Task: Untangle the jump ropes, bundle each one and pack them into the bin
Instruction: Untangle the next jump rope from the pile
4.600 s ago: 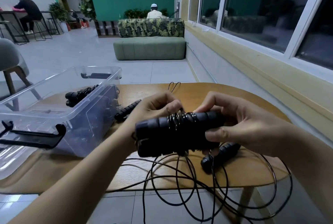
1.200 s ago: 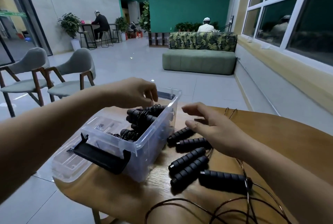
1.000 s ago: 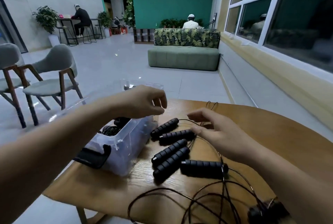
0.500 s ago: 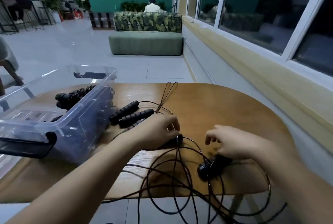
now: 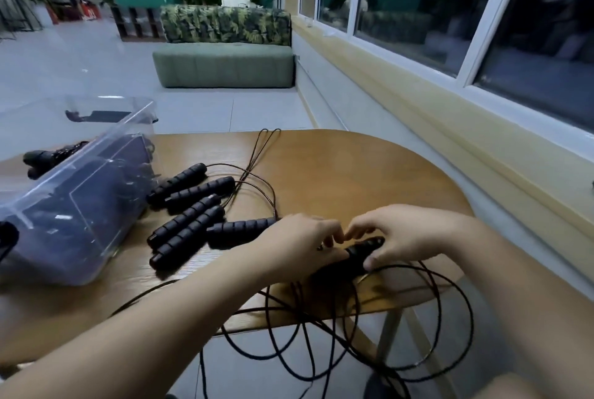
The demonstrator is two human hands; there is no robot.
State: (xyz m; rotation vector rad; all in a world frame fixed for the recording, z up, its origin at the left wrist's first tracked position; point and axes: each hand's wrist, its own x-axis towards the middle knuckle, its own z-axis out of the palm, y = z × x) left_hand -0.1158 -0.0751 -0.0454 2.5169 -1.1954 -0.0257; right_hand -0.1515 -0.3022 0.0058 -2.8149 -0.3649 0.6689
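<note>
— Wooden table [image 5: 353,173] beside the window wall, tiled floor below, green sofa [image 5: 225,67] at the far end. Item one: the clear plastic bin [image 5: 80,205] stands open on the table's left side.

— Anything in it?

— Yes. Bundled ropes [image 5: 41,159] show above the rim, black handles with cord wound round them. More dark shapes show through the wall, but the count cannot be determined.

— And outside it?

— Five loose handles [image 5: 184,220] lie on the table just beside the bin, none of them wound. Their cords [image 5: 321,350] run across the top, cross one another and hang in overlapping loops off the near edge.

— The hands?

— The right hand [image 5: 408,234] pinches a sixth handle [image 5: 363,250] near the front edge, thumb under and fingers curled over. The left hand [image 5: 299,244] is curled over that handle's near end, its fingertips close to the right's. Whether it grips the handle or a cord beneath cannot be told.

— Assessment?

— Partly complete. Some ropes are bundled and packed. Judging by six handles outside the bin, three ropes are outstanding: all tangled, none bundled. The step in hand appears to be taking up one rope's handle to start on it. Separating the cords, winding each rope and binning it all remain to be done.
</note>
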